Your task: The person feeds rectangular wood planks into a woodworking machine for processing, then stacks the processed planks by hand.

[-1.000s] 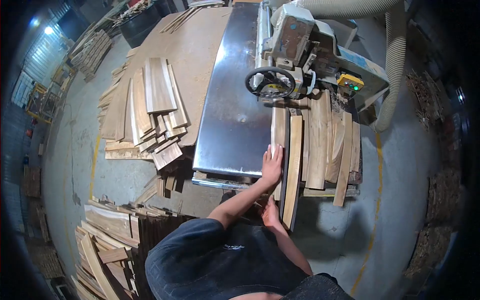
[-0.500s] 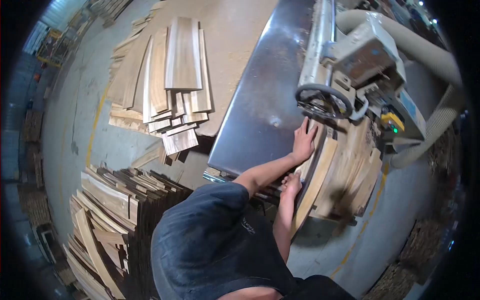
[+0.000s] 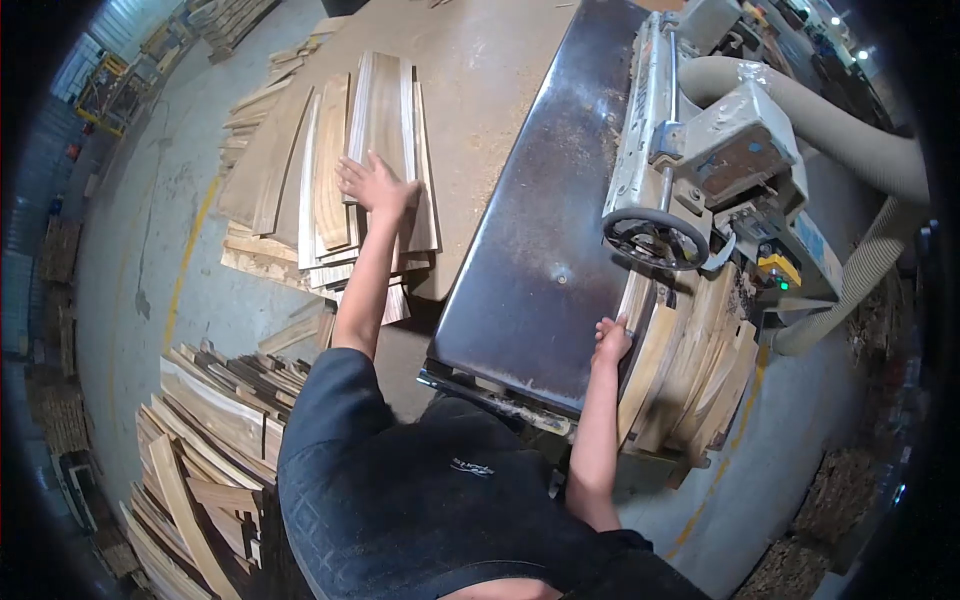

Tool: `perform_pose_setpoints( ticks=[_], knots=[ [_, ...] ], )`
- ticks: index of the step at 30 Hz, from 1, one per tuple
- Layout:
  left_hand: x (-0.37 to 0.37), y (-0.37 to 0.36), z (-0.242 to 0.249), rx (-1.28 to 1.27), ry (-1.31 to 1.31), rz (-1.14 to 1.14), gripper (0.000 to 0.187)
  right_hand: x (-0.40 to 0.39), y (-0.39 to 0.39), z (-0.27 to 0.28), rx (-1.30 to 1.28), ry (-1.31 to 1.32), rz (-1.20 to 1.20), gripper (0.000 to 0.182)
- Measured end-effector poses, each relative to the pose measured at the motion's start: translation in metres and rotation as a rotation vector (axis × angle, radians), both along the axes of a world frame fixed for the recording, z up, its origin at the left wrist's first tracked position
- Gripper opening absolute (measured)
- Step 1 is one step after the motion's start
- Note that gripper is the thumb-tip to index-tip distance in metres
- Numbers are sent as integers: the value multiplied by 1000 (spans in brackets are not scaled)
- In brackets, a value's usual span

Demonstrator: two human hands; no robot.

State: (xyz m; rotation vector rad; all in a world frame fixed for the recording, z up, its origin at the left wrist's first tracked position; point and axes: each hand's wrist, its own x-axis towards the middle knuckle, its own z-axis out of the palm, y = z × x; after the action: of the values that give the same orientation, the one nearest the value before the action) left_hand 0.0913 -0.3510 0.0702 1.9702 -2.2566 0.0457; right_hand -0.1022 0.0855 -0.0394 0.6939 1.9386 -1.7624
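My left hand (image 3: 375,185) reaches far out to the left, its fingers spread flat on the top board of a fanned pile of light wooden boards (image 3: 385,105). It grips nothing. My right hand (image 3: 612,340) is closed on the edge of an upright plank (image 3: 648,350) that leans beside the right edge of the dark steel machine table (image 3: 540,230). More planks (image 3: 710,360) stand stacked against the machine just right of that hand.
A black handwheel (image 3: 655,238), a yellow control box (image 3: 778,268) and a thick dust hose (image 3: 830,130) sit on the machine at the right. Rough boards (image 3: 210,420) are heaped at the lower left. Further boards (image 3: 250,160) lie on the concrete floor.
My left hand has left the plank by the machine and swung left onto the board pile. My right hand has slid up the plank. The view has turned left.
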Motion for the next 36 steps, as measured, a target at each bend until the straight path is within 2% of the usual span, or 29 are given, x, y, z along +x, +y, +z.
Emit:
perform_pose_setpoints(
  ticks=[1,4,6,7,8,10,14,15,16,18,20,22,23,25,26,28,32,36],
  knots=[
    [5,0,2,-11,12,-18,111,-7,-2,-2,-41,32,-14,52],
    [7,19,-5,66,-19,-51,114,-12,-4,13,-90,139,142,44],
    [13,51,-17,67,104,-127,113,-5,-1,8,-49,229,235,38],
    [20,72,-27,21,174,-215,112,4,5,7,-54,288,289,35],
    [21,99,-28,51,202,-211,110,16,13,8,-69,300,259,35],
    [29,155,-40,-18,165,-273,111,45,29,8,-137,454,411,30],
    [46,265,-58,103,264,-363,110,104,74,5,-196,447,411,20],
    [51,298,-55,232,277,-368,113,122,83,3,-190,440,348,19],
    [57,331,-61,207,282,-399,115,140,91,1,-183,435,285,18],
    [73,387,-59,287,232,-476,113,169,111,9,214,980,459,14],
    [95,421,-40,389,167,-650,112,200,129,31,282,1052,652,16],
    [116,426,-72,413,221,-1006,100,224,149,52,325,1191,863,23],
    [120,432,-77,417,171,-1099,95,232,156,53,313,1162,933,30],
    [123,444,-114,87,88,-1256,100,251,172,46,373,1042,1000,48],
    [115,446,-120,-95,25,-1304,102,252,179,47,567,1060,1078,54],
    [102,453,-82,292,77,-1265,107,242,188,41,573,1031,1079,58],
    [71,430,-76,414,46,-1293,116,232,179,47,613,972,993,61],
    [28,399,-76,369,150,-1314,114,220,162,43,751,848,928,68]
  ],
)
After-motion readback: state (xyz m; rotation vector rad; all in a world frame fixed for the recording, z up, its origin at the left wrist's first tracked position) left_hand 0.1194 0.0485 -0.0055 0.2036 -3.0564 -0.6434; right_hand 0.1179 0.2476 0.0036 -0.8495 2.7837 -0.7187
